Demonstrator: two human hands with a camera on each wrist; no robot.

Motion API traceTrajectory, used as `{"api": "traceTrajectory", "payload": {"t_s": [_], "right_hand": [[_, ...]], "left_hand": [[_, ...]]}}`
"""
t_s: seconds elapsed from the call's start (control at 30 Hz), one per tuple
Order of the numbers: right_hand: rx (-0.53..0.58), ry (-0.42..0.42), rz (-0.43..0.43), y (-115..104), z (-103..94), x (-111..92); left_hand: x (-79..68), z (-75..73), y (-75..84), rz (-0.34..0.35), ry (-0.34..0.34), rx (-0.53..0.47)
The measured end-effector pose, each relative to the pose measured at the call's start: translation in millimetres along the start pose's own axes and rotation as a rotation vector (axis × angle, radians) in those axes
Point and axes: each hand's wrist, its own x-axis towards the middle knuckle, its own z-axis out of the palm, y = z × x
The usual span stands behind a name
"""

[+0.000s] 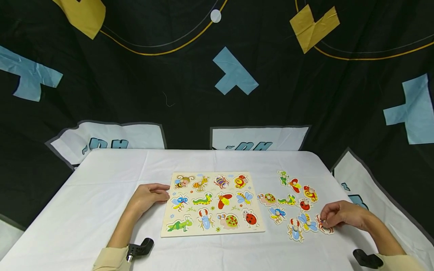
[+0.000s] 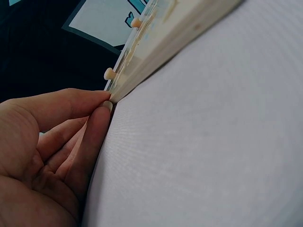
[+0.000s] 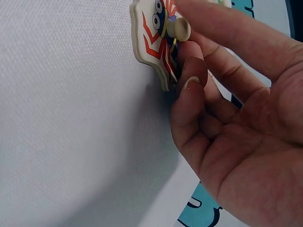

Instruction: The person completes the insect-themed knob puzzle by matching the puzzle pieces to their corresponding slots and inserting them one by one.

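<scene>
My left hand (image 1: 148,197) is at the left edge of a wooden knob puzzle board (image 1: 213,230), pinching that edge between thumb and fingertips (image 2: 108,105). The board lies flat, printed with insects in rows. Two wooden knobs (image 2: 110,74) stand up from it in the left wrist view. To the right of the board, my right hand (image 1: 346,215) holds a red-legged spider puzzle piece (image 3: 151,40), its fingers around the side of the piece and close by the knob (image 3: 180,29). Part of the spider is hidden behind the fingers.
Several loose puzzle pieces lie between the board and my right hand, among them a dragonfly (image 1: 307,223), a beetle (image 1: 295,230), a mosquito (image 1: 278,215), a caterpillar (image 1: 287,200) and a snail (image 1: 267,199). A white cloth (image 1: 112,177) covers the table; a black curtain (image 1: 190,98) hangs behind.
</scene>
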Motion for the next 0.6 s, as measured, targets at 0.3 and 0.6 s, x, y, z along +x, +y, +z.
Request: {"api": "traceTrajectory", "payload": {"t_s": [0.3,0.6], "right_hand": [[-0.015,0.027,0.000,0.0,1.6,-1.4],[-0.026,0.040,0.012,-0.3,0.2,-1.4]], "left_hand": [[0.5,-0.4,-1.2,0.003,-0.005,-0.004],[0.5,-0.7,-1.7,0.009,-0.006,0.000]]}}
